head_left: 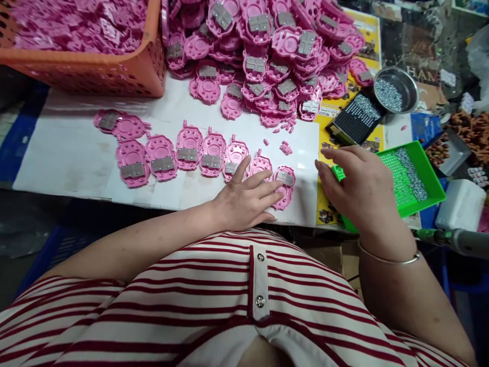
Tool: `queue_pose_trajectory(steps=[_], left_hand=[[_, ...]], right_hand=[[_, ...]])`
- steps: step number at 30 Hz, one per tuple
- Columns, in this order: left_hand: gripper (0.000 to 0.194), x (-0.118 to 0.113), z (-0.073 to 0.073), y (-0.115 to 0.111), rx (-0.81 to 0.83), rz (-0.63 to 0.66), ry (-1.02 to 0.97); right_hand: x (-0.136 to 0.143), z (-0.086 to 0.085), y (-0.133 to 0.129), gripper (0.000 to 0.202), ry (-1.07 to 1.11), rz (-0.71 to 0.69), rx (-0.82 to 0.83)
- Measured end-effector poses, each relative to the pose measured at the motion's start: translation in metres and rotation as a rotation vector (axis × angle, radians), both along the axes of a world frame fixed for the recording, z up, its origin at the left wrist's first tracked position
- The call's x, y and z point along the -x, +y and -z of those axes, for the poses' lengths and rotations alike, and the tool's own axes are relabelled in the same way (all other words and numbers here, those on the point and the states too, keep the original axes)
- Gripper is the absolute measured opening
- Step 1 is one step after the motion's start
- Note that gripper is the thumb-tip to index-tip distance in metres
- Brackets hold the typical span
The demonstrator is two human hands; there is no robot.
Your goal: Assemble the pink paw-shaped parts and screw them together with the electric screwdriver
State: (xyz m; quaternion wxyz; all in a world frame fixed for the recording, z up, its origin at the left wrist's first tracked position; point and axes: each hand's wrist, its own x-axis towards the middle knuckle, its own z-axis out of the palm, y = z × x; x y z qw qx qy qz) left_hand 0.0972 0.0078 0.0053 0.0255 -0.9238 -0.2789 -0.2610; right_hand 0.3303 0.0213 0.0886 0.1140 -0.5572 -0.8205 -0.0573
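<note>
My left hand (248, 196) lies flat with fingers spread over the right end of a row of pink plastic casings. Its fingertips touch the last pink casing (284, 196), which has a metal plate at its top, and partly cover the pink casing (261, 165) beside it. Several more casings with metal plates, such as one pink casing (213, 153), stretch leftward. My right hand (355, 183) hovers by the left edge of a green tray (424, 196) of small screws. Its thumb and fingers are apart, and nothing shows between them.
A heap of pink casings (255, 66) rises at the back, beside an orange basket (153, 61) of pink parts. Small pink pieces (286, 148) lie before the heap. On the right are a black perforated tray (353, 120), a metal bowl (412, 97) and a screwdriver-like tool (458, 239).
</note>
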Motion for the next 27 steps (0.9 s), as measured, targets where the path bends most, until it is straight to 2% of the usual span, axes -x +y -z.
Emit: queue_pose_trajectory(steps=[2, 5, 7, 9, 12, 16, 18, 21, 24, 27], left_hand=[[0.032, -0.001, -0.002, 0.000, 0.028, 0.048, 0.017], [0.024, 0.000, -0.003, 0.000, 0.084, 0.109, 0.048], [0.024, 0.002, -0.004, 0.000, 0.096, 0.097, 0.054], [0.026, 0.003, -0.004, -0.001, 0.087, 0.059, 0.049], [0.034, 0.003, -0.004, -0.004, 0.073, 0.010, 0.029], [0.040, -0.001, -0.001, -0.008, 0.052, -0.001, -0.013], [0.039, -0.002, 0.001, -0.009, 0.045, 0.005, -0.030], [0.046, -0.003, 0.002, -0.009, 0.041, 0.004, -0.036], [0.055, -0.004, 0.003, -0.007, 0.038, 0.020, 0.000], [0.060, -0.006, 0.003, -0.005, 0.041, 0.038, 0.040]], right_hand=[[-0.001, -0.004, 0.007, 0.036, 0.007, -0.095, 0.126], [0.004, 0.002, 0.004, 0.045, -0.052, -0.370, 0.340], [0.006, 0.007, -0.005, 0.050, -0.163, -0.436, 0.383], [0.007, 0.008, -0.017, 0.041, -0.296, -0.362, 0.371], [0.012, 0.007, -0.038, 0.027, -0.449, -0.155, 0.351], [0.032, 0.010, -0.058, 0.048, -0.451, 0.082, 0.342], [0.039, 0.010, -0.058, 0.049, -0.395, 0.136, 0.398], [0.038, 0.004, -0.044, 0.042, -0.273, 0.181, 0.466], [0.031, -0.004, -0.012, 0.040, -0.162, 0.282, 0.353], [0.032, -0.002, 0.031, 0.035, -0.046, 0.223, 0.321]])
